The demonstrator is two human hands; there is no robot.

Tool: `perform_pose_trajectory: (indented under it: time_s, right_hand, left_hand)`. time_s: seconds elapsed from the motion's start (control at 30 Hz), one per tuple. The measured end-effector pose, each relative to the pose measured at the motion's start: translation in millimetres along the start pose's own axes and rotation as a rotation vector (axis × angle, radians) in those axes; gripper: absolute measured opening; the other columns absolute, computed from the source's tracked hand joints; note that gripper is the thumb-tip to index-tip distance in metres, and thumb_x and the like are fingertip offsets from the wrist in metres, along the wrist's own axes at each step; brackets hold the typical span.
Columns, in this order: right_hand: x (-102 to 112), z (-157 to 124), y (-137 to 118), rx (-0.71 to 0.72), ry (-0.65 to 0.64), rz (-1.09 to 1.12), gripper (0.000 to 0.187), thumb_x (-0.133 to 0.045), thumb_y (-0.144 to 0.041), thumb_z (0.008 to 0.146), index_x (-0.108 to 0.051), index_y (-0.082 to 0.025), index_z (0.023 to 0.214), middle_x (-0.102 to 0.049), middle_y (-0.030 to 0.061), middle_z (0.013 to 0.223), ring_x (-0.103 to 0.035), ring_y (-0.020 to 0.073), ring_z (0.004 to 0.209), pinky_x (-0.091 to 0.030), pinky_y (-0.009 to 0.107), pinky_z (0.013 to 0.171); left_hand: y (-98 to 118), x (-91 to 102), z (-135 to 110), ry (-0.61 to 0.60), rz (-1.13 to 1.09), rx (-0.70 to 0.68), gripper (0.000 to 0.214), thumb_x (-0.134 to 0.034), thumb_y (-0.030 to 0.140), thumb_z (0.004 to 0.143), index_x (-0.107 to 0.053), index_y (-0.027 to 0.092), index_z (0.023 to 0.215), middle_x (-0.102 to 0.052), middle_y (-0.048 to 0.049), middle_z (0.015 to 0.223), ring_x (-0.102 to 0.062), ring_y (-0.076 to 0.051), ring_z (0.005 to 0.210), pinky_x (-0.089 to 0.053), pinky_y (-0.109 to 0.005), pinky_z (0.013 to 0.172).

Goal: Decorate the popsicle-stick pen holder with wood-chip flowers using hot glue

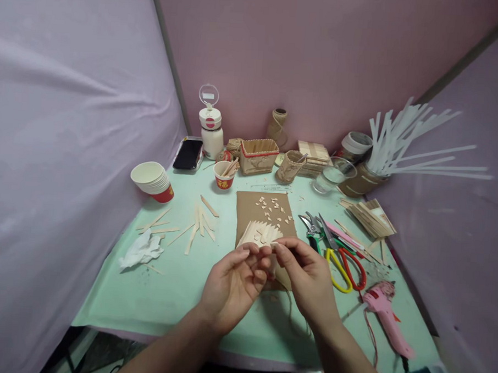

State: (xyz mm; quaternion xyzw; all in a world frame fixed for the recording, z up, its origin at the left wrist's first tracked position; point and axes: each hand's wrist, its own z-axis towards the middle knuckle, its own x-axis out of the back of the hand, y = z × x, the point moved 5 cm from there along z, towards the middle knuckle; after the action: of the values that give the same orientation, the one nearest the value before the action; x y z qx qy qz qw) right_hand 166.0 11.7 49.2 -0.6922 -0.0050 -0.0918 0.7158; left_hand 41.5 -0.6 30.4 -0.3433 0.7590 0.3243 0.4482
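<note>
My left hand (234,285) is turned palm up with its fingers curled and the thumb near the index finger. What it holds, if anything, is hidden. My right hand (311,277) pinches a small pale wooden chip (274,245) between thumb and index finger, close to the left fingertips. Just beyond both hands is a row of pale wooden sticks with pointed ends (253,229), with a few small petal-shaped chips on it. My fingers cover its near side. Under it lies a brown cardboard sheet (245,205), scattered with more petal-shaped wood chips (268,214).
Pruning shears (310,225), scissors (344,262) and a pink glue gun (387,319) lie right. Loose sticks (200,223), a crumpled tissue (142,250) and stacked paper cups (152,179) are left. Behind stand a wooden basket (258,156), a glass bowl (329,179) and white glue sticks (399,138).
</note>
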Motion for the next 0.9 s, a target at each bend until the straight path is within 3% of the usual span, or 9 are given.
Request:
perform_pose_trajectory:
  time_s: [0.1, 0.33, 0.57, 0.67, 0.73, 0.8, 0.9]
  right_hand:
    - [3, 3, 7, -0.081, -0.004, 0.024, 0.020, -0.064, -0.040, 0.081, -0.066, -0.019, 0.082, -0.063, 0.0000, 0.069, -0.056, 0.0127, 0.060, -0.045, 0.023, 0.053]
    - [13, 12, 8, -0.086, 0.022, -0.004, 0.023, -0.066, -0.041, 0.078, -0.067, -0.018, 0.078, -0.061, -0.0005, 0.065, -0.053, 0.0119, 0.059, -0.045, 0.024, 0.058]
    - [33, 26, 5, 0.003, 0.070, -0.124, 0.020, -0.064, -0.039, 0.081, -0.068, -0.020, 0.082, -0.067, 0.0016, 0.075, -0.059, 0.0141, 0.067, -0.047, 0.027, 0.064]
    - [38, 36, -1, 0.161, 0.033, -0.265, 0.012, -0.064, -0.033, 0.083, -0.069, -0.022, 0.086, -0.070, 0.0022, 0.082, -0.062, 0.0158, 0.073, -0.049, 0.028, 0.068]
    - [36, 44, -8, 0.302, -0.053, -0.367, 0.009, -0.062, -0.028, 0.085, -0.070, -0.023, 0.086, -0.071, 0.0027, 0.085, -0.064, 0.0166, 0.077, -0.050, 0.029, 0.071]
    - [30, 50, -13, 0.436, -0.175, -0.454, 0.010, -0.060, -0.022, 0.086, -0.071, -0.023, 0.088, -0.072, 0.0035, 0.086, -0.065, 0.0172, 0.079, -0.051, 0.030, 0.073]
    - [22, 57, -15, 0.567, -0.323, -0.533, 0.014, -0.058, -0.017, 0.087, -0.070, -0.022, 0.091, -0.073, 0.0048, 0.088, -0.066, 0.0173, 0.081, -0.052, 0.031, 0.073]
  left_hand:
    - [4, 0.3, -2, 0.004, 0.148, -0.075, 0.005, -0.058, 0.011, 0.076, -0.063, 0.012, 0.077, -0.065, -0.0070, 0.088, -0.059, -0.012, 0.073, -0.047, -0.020, 0.065]
    - [18, 0.5, -11, 0.042, 0.469, -0.216, 0.005, -0.059, 0.013, 0.079, -0.064, 0.014, 0.077, -0.066, -0.0068, 0.092, -0.058, -0.010, 0.069, -0.042, -0.020, 0.059]
    - [53, 5.6, -33, 0.113, 0.873, -0.519, 0.005, -0.061, 0.021, 0.082, -0.062, 0.019, 0.086, -0.062, -0.0036, 0.093, -0.055, -0.010, 0.067, -0.043, -0.021, 0.056]
    - [66, 3.5, -29, 0.042, 1.152, -0.635, 0.027, -0.064, 0.024, 0.080, -0.058, 0.025, 0.107, -0.056, -0.0064, 0.117, -0.056, -0.019, 0.103, -0.048, -0.030, 0.083]
    - [68, 1.4, -16, -0.067, 1.383, -0.622, 0.062, -0.074, 0.027, 0.070, -0.046, 0.029, 0.126, -0.039, -0.0071, 0.141, -0.037, -0.027, 0.131, -0.035, -0.040, 0.106]
    - [64, 3.6, 1, -0.171, 1.576, -0.498, 0.092, -0.081, 0.032, 0.061, -0.031, 0.033, 0.139, -0.021, -0.0064, 0.152, -0.021, -0.030, 0.140, -0.023, -0.045, 0.114]
    - [60, 9.8, 22, -0.276, 1.678, -0.357, 0.110, -0.082, 0.039, 0.058, -0.015, 0.035, 0.145, -0.013, -0.0062, 0.155, -0.015, -0.032, 0.142, -0.020, -0.048, 0.115]
